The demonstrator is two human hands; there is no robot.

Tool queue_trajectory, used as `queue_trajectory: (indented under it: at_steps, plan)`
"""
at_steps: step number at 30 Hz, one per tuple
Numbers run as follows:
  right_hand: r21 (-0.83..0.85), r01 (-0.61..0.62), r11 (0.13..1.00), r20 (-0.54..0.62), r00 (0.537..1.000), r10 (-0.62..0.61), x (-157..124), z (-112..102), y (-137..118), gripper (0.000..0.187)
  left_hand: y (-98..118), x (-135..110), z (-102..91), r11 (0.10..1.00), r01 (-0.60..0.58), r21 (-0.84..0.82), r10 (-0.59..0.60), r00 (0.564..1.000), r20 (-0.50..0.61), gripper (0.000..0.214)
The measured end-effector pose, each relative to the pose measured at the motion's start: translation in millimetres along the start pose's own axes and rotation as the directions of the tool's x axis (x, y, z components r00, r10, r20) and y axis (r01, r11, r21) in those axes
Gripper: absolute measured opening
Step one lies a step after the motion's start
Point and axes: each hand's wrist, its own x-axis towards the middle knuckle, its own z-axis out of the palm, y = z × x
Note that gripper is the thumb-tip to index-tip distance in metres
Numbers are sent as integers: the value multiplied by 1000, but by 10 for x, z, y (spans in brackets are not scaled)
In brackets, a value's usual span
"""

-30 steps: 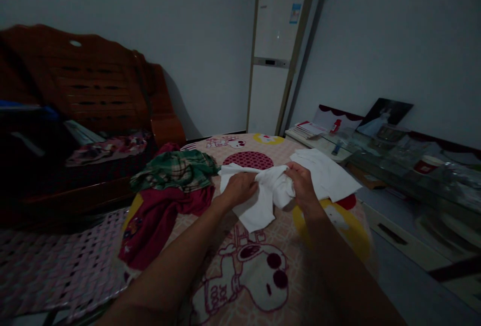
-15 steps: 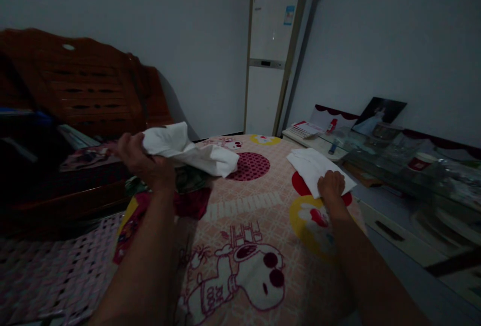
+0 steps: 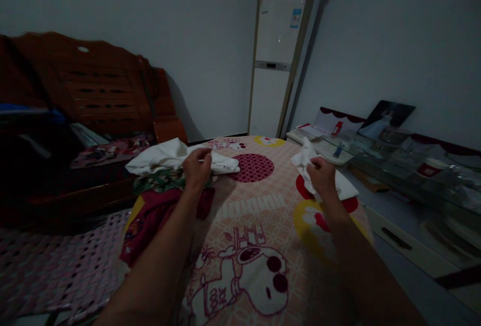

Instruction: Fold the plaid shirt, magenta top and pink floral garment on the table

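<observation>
My left hand [image 3: 196,168] rests with curled fingers on a crumpled white garment [image 3: 165,158] that lies over a green plaid cloth [image 3: 160,182] and a dark red garment [image 3: 150,218] at the left of the cartoon-print blanket [image 3: 255,246]. My right hand [image 3: 322,178] is closed on a folded white cloth [image 3: 342,186] at the blanket's right edge, lifting its near corner.
A dark wooden bench [image 3: 93,90] with a floral cushion stands at the left. A tall white air conditioner [image 3: 276,50] fills the corner. A low glass-topped cabinet [image 3: 394,160] with papers, a photo and cups runs along the right wall. A woven mat [image 3: 56,271] lies lower left.
My left hand carried the crumpled white garment leftwards and set it on the clothes pile. My right hand went to the folded white cloth and has now gripped and raised its corner.
</observation>
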Motion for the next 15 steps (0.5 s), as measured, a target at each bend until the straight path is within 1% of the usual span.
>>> queue_trajectory:
  at_steps: [1, 2, 3, 5, 7, 9, 10, 11, 12, 15]
  plan:
    - [150, 14, 989, 95, 995, -29, -35, 46, -145, 18, 81, -47, 81, 999, -12, -52, 17, 996, 90, 28]
    - [262, -2, 965, 151, 988, -39, -76, 89, -270, 18, 158, -100, 153, 995, -34, -96, 49, 986, 162, 27]
    - [332, -19, 943, 176, 983, -42, -119, 125, -371, 16, 229, -153, 213, 989, -62, -136, 92, 970, 224, 27]
    - [401, -42, 915, 226, 973, -54, -204, 174, -500, 13, 351, -248, 298, 970, -122, -211, 187, 928, 321, 29]
    - [423, -65, 904, 297, 952, -71, -283, 190, -564, 12, 437, -323, 349, 945, -193, -263, 291, 862, 416, 33]
    - [443, -98, 891, 377, 922, -86, -355, 179, -615, 13, 490, -390, 390, 923, -268, -274, 376, 773, 511, 37]
    - [457, -114, 882, 412, 906, -97, -387, 166, -647, 14, 508, -429, 414, 915, -304, -266, 403, 734, 547, 38]
    - [474, -128, 871, 444, 889, -111, -418, 148, -685, 13, 522, -474, 443, 906, -337, -254, 422, 705, 570, 38]
    - [492, -142, 859, 472, 873, -126, -444, 129, -727, 12, 536, -525, 479, 897, -369, -243, 439, 689, 577, 38]
    - [549, -208, 809, 550, 820, -162, -500, 78, -833, 10, 578, -684, 619, 865, -453, -215, 489, 667, 562, 33]
